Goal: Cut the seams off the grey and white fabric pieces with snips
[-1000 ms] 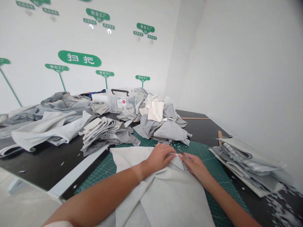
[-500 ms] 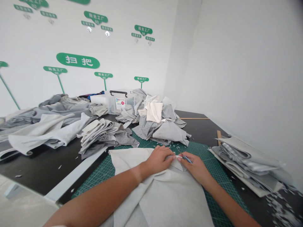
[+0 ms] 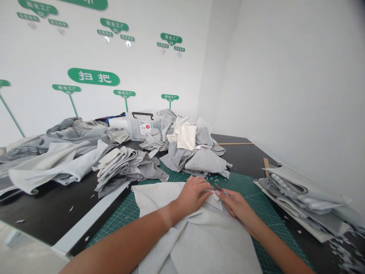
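Observation:
A large pale grey cloth (image 3: 211,239) lies across the green cutting mat (image 3: 125,213), its folds gathered under my hands. My left hand (image 3: 196,193) is closed on the cloth, pinching a narrow raised edge between thumb and fingers. Just to its right, my right hand (image 3: 232,203) is closed around a slim tool (image 3: 223,191) with a dark metallic tip and a bluish body; its exact kind is unclear. The tool's tip points up and left, near the pinched edge. My right thumb and fingertips meet at that edge too.
Heaped grey and cream cloths (image 3: 186,137) lie beyond the mat beside a clear plastic box (image 3: 145,127). A folded stack (image 3: 125,163) and loose cloths (image 3: 59,161) are at left. Another stack (image 3: 305,201) stands at right, near fabric scraps (image 3: 345,253) and a wooden strip (image 3: 266,165).
The tool has turned in my right hand: its tip now rises above the fingers, pointing up-left. My left hand keeps its pinch on the cloth. The camera view has tilted slightly.

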{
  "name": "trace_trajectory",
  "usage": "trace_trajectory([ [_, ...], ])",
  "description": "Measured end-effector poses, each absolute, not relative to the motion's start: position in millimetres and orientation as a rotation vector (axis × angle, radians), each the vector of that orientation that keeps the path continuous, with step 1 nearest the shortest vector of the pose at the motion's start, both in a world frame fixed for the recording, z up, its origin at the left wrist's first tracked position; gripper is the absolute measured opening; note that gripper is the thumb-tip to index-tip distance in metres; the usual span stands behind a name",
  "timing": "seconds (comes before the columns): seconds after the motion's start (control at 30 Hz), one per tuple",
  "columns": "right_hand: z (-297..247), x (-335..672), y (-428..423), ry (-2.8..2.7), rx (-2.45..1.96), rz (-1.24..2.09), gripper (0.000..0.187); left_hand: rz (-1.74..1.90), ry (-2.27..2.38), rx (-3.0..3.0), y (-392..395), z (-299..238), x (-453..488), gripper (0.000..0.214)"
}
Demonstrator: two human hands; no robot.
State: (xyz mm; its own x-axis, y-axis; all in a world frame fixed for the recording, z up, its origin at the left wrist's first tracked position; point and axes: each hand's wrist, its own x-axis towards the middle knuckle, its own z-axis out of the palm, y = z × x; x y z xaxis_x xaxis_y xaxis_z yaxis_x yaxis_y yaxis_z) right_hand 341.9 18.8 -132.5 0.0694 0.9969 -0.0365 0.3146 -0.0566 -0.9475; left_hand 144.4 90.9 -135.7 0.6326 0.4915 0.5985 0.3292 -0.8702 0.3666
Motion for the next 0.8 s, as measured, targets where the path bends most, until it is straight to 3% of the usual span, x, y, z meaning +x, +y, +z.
trace_trajectory([
  [0.33, -130.7, 350.4, 21.7, -1.558, -1.454, 0.773, 0.033, 1.005, 0.643, 2.646, 89.1, -136.7, 141.8, 0.013],
  [0.5, -132.4, 352.9, 22.2, -1.628, -1.456, 0.736, 0.034, 0.963, 0.630, 2.631, 87.2, -133.4, 141.5, 0.026],
  [0.8, -125.1, 344.2, 18.9, -1.568, -1.415, 0.837, 0.034, 1.003, 0.635, 2.629, 84.9, -129.8, 139.7, 0.020],
])
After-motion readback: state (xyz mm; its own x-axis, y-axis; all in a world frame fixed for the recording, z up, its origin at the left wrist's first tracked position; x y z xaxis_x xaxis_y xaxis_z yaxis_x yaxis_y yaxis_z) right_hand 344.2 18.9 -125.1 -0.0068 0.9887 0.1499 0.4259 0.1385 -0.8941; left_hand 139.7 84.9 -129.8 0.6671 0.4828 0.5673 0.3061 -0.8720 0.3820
